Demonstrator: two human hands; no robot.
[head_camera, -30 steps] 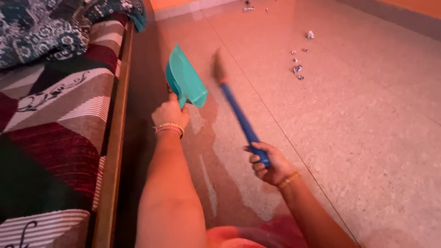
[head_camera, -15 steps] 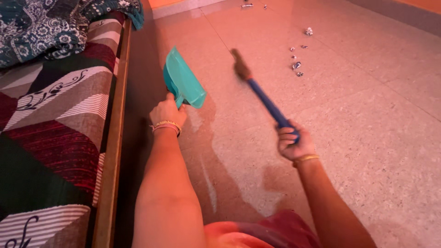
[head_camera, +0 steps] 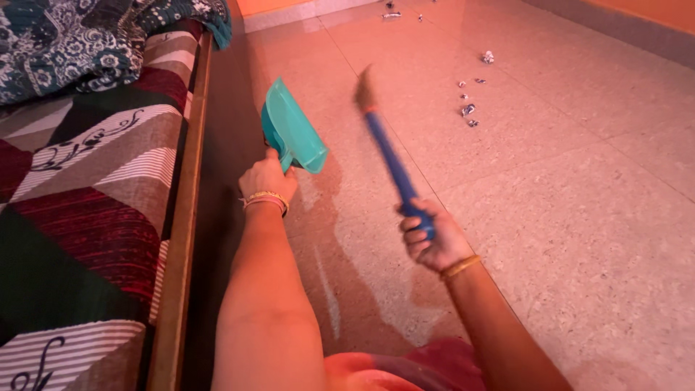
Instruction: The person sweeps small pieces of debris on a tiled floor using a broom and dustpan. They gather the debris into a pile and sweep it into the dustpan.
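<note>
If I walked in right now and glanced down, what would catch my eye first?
Probably the teal dustpan, raised off the floor in the left hand beside the bed. Next, the blue-handled brush gripped by the right hand, blurred and pointing toward the crumpled scraps scattered farther out on the speckled floor.

Count: 1 teal dustpan (head_camera: 291, 135) gripped in left-hand fingers, 1 blue-handled brush (head_camera: 387, 156) in right-hand fingers, roughly 9 paper scraps (head_camera: 469, 110) on floor well beyond brush tip.
</note>
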